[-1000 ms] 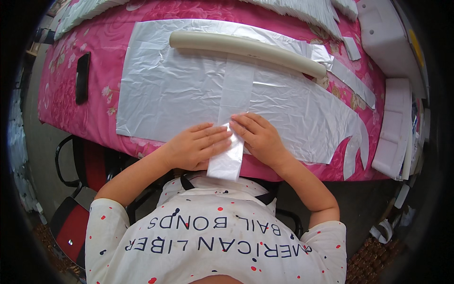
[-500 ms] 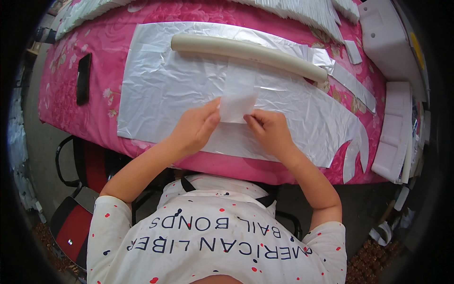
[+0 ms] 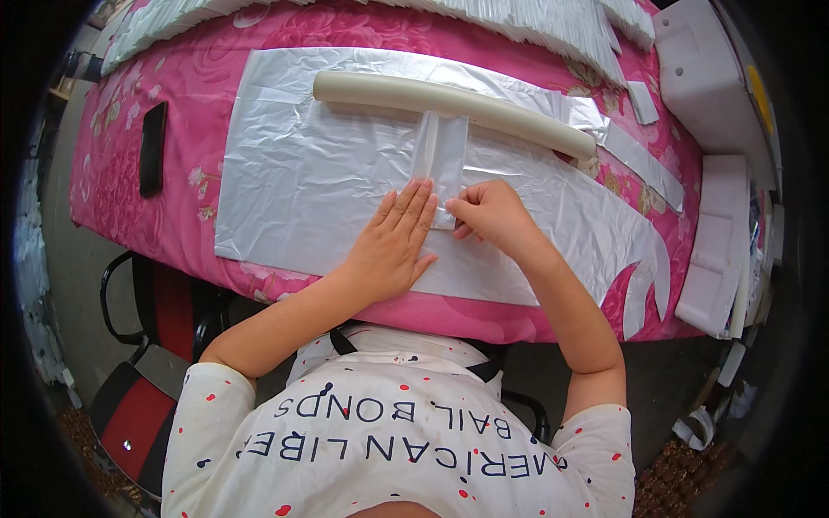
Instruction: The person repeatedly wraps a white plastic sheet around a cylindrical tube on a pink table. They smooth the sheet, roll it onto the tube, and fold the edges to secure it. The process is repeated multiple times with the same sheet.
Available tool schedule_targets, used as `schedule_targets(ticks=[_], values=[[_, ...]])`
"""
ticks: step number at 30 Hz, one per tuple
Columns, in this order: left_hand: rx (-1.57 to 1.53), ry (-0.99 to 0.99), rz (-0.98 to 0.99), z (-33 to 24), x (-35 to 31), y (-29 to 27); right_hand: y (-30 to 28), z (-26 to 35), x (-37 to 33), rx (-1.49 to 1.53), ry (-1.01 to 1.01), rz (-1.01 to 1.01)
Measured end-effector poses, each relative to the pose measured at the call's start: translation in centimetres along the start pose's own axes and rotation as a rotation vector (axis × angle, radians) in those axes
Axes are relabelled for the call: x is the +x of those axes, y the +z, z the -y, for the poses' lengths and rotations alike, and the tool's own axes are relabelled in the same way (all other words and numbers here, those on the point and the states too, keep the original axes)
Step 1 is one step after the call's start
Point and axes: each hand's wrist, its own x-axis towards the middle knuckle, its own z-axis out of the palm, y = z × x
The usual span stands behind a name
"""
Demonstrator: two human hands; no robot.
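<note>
A thin, pale white strip, which looks like folded film or paper, lies on a crinkled silvery sheet. My left hand is laid flat, fingers outstretched, over the left side of the strip near its close end. On the strip's right edge, the thumb and bent fingers of my right hand are pinched together. Just beyond the strip, a long beige tube rests across the sheet, touching or covering the strip's far end.
A pink floral cloth covers the table. A black phone lies at the left. Rows of stacked white folded pieces line the far edge. White foam boxes stand at the right, and a red-and-black chair is at lower left.
The strip has been lowered onto the sheet and looks folded lengthwise. My left hand went from gripping its edge to lying flat on it, while my right hand still pinches the right edge.
</note>
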Motion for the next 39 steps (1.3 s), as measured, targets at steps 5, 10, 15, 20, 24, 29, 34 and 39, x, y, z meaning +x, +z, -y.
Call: schedule_targets(ticks=[5, 10, 15, 20, 24, 29, 34, 39], values=[[0.044, 0.001, -0.018, 0.1, 0.2, -0.3, 1.0, 0.5, -1.9, -0.593, -0.462, -0.427], [-0.03, 0.034, -0.115, 1.0, 1.2, -1.5, -0.3, -1.6, 0.3, -0.92, -1.07, -0.325], [0.112, 0.127, -0.159, 1.9, 2.1, -1.8, -1.4, -1.2, 1.3, -0.781, -1.086, -0.24], [0.025, 0.233, -0.175, 3.1, 2.6, -1.9, -1.3, -1.6, 1.7, -0.762, -1.144, -0.279], [-0.053, 0.41, -0.233, 2.5, -0.1, -2.1, 0.2, -3.1, 0.1, -0.749, -1.208, -0.221], [-0.142, 0.343, -0.192, 1.9, -2.1, -1.8, 2.7, -4.1, -2.6, -0.673, -1.227, -0.271], [-0.332, 0.116, -0.128, 1.2, -1.8, -2.7, 2.1, -4.7, -2.6, -0.517, -1.033, -0.321], [-0.523, -0.319, -0.065, 1.5, -0.8, -2.2, 1.8, -2.8, -2.4, -0.162, -0.434, -0.248]])
